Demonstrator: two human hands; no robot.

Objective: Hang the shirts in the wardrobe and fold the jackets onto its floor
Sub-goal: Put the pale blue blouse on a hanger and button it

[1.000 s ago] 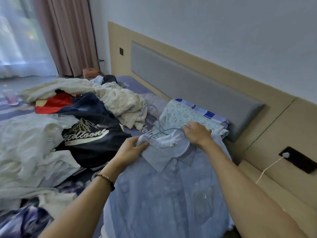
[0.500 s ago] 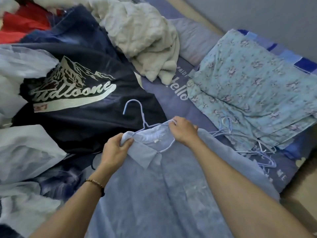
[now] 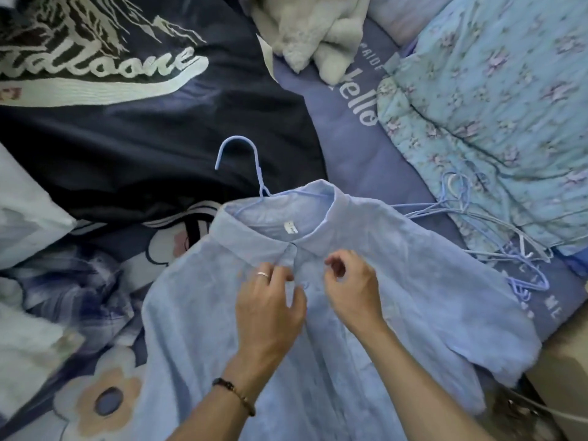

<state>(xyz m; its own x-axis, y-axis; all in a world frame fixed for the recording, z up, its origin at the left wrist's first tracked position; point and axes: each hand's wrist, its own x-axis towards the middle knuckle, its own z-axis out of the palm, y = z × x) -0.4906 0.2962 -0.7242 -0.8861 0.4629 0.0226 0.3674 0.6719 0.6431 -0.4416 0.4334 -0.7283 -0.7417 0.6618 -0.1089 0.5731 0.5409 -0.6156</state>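
Note:
A light blue shirt [image 3: 397, 297] lies face up on the bed with a blue wire hanger [image 3: 251, 173] inside its collar, the hook sticking out toward the top. My left hand [image 3: 270, 310] and my right hand [image 3: 353, 291] meet at the front placket just below the collar. Each hand's curled fingertips pinch the fabric there on its own side of the opening. A navy jacket with a white mountain logo [image 3: 133, 122] lies beyond the shirt at the upper left.
Several spare blue hangers [image 3: 483, 230] lie to the right of the shirt, partly on a folded floral quilt [image 3: 496, 100]. A cream fleece garment [image 3: 315, 27] sits at the top, white clothes [image 3: 25, 205] at the left. The bed's edge [image 3: 566, 364] is at the lower right.
The view has dropped closer to the shirt. Both hands have left the collar and hanger shoulders and moved down to the placket below the collar.

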